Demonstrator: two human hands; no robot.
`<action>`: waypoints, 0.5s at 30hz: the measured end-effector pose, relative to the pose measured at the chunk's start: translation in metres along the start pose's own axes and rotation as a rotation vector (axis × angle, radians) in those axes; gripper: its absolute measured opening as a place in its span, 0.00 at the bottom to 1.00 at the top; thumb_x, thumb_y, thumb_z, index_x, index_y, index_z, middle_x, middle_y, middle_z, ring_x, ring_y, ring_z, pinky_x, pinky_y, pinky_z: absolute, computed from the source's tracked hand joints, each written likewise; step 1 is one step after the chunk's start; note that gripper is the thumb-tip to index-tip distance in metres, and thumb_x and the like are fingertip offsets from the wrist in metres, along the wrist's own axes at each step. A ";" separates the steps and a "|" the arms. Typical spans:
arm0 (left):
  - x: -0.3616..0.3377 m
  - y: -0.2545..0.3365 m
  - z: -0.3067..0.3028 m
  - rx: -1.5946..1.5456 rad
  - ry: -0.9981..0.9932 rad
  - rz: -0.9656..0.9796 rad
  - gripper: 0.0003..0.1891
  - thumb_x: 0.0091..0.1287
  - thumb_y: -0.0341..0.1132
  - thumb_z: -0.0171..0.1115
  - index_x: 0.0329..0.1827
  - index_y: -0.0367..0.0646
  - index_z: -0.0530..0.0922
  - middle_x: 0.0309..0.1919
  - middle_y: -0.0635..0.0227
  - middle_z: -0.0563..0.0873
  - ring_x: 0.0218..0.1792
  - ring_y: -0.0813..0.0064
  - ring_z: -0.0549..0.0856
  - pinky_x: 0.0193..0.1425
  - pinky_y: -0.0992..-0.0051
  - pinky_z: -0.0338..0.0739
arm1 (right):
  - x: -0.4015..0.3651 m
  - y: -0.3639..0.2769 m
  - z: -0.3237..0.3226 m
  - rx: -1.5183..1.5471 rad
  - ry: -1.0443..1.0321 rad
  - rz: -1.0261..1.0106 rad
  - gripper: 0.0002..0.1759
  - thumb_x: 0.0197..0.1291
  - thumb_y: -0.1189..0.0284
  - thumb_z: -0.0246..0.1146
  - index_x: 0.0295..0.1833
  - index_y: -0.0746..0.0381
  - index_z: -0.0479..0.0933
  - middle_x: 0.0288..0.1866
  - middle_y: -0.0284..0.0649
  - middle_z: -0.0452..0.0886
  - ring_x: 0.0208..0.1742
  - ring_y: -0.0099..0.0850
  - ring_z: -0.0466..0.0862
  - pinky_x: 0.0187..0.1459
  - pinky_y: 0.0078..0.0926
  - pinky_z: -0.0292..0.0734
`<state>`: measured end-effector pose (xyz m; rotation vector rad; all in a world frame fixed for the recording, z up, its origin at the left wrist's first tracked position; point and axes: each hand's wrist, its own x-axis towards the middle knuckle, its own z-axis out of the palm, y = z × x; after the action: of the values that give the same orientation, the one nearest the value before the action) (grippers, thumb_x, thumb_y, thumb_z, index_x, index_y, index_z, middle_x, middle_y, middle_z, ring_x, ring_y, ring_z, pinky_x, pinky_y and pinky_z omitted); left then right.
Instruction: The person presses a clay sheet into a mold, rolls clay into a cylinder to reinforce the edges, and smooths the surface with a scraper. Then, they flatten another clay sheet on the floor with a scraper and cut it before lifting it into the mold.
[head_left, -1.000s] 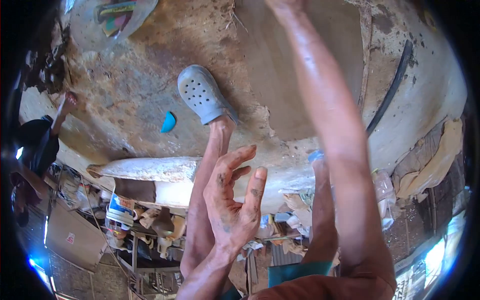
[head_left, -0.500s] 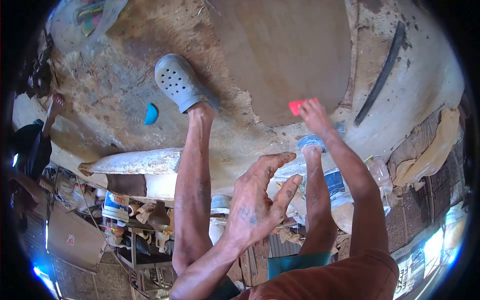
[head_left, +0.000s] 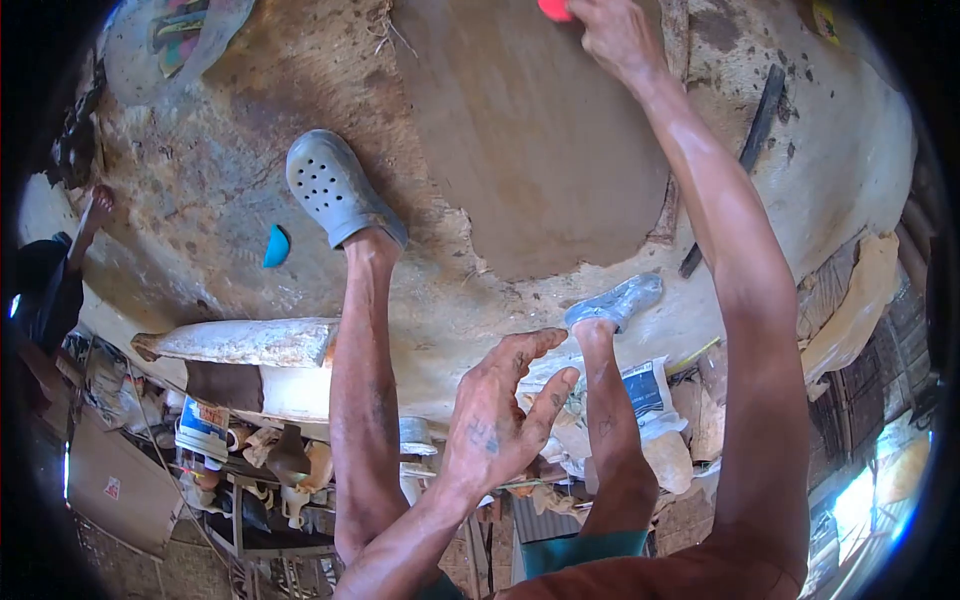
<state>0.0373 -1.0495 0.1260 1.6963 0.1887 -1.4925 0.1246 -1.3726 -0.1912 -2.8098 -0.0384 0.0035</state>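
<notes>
My right hand (head_left: 622,42) grips a small red scraper (head_left: 555,9) at the top edge of the view, over the far part of a smooth brown sheet of what looks like wet clay (head_left: 535,150). Part of the scraper is hidden by the fingers and cut off by the frame. Nearer to me, my left hand (head_left: 500,410) hangs in the air between my legs, thumb and forefinger apart, with nothing visible in it. A teal half-round scraper (head_left: 277,247) lies on the stained ground, left of my grey clog (head_left: 335,188).
My other clog (head_left: 617,302) stands by the sheet's near edge. A dark flat strip (head_left: 764,118) lies to its right, partly behind my right arm. A whitish log-like piece (head_left: 240,342) rests at left, near another person's limb (head_left: 100,203). Pots and a bucket (head_left: 203,430) sit behind.
My right hand has moved with the red scraper from the sheet's near edge to its far part, the arm now stretched out. My left hand keeps nearly the same pose. The view has shifted slightly.
</notes>
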 end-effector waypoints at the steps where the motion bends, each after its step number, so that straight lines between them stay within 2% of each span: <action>1: -0.001 0.000 0.001 -0.015 -0.003 0.007 0.20 0.74 0.35 0.72 0.64 0.37 0.83 0.60 0.54 0.90 0.60 0.59 0.89 0.63 0.62 0.84 | -0.025 -0.003 -0.005 -0.029 -0.148 -0.028 0.19 0.48 0.82 0.65 0.49 0.60 0.87 0.48 0.45 0.85 0.53 0.47 0.84 0.55 0.44 0.83; 2: -0.001 0.000 0.001 -0.016 -0.008 0.008 0.20 0.74 0.35 0.72 0.64 0.37 0.83 0.60 0.54 0.90 0.60 0.59 0.89 0.63 0.62 0.84 | -0.052 -0.007 -0.011 -0.062 -0.292 -0.056 0.26 0.47 0.84 0.65 0.55 0.61 0.86 0.52 0.43 0.86 0.55 0.45 0.84 0.56 0.42 0.84; 4: -0.001 0.001 0.004 -0.011 -0.008 0.018 0.19 0.74 0.35 0.72 0.64 0.37 0.83 0.59 0.53 0.90 0.60 0.59 0.89 0.63 0.62 0.83 | -0.114 -0.021 -0.017 0.013 -0.231 -0.069 0.26 0.44 0.85 0.66 0.54 0.64 0.85 0.51 0.46 0.84 0.54 0.48 0.83 0.57 0.44 0.84; 6: 0.000 0.000 0.007 0.000 -0.021 0.016 0.19 0.74 0.36 0.72 0.64 0.37 0.83 0.59 0.53 0.90 0.60 0.59 0.89 0.63 0.62 0.83 | -0.174 -0.038 -0.020 0.076 -0.287 0.001 0.26 0.44 0.86 0.66 0.54 0.65 0.85 0.49 0.48 0.82 0.53 0.50 0.83 0.57 0.46 0.84; 8: 0.001 -0.001 0.008 0.017 -0.040 0.005 0.19 0.74 0.36 0.72 0.64 0.37 0.83 0.59 0.53 0.90 0.61 0.59 0.89 0.63 0.62 0.83 | -0.231 -0.060 -0.023 0.040 -0.261 0.037 0.18 0.47 0.82 0.69 0.47 0.64 0.84 0.47 0.43 0.82 0.52 0.45 0.83 0.54 0.43 0.83; 12: 0.005 -0.007 0.017 0.018 -0.048 -0.051 0.19 0.74 0.36 0.71 0.64 0.36 0.83 0.60 0.54 0.90 0.61 0.61 0.89 0.65 0.62 0.83 | -0.341 -0.100 -0.018 0.114 -0.350 0.190 0.14 0.48 0.81 0.69 0.44 0.65 0.84 0.47 0.44 0.82 0.52 0.45 0.83 0.54 0.43 0.84; 15: -0.001 -0.018 0.026 0.049 -0.106 -0.066 0.19 0.74 0.36 0.71 0.64 0.37 0.83 0.60 0.54 0.90 0.61 0.60 0.89 0.64 0.62 0.84 | -0.371 -0.118 -0.030 0.222 -0.301 0.369 0.10 0.52 0.81 0.68 0.43 0.64 0.84 0.44 0.45 0.83 0.50 0.46 0.84 0.51 0.46 0.83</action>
<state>0.0068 -1.0548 0.1200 1.6584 0.1539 -1.6441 -0.2488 -1.2811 -0.1255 -2.5295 0.3852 0.4850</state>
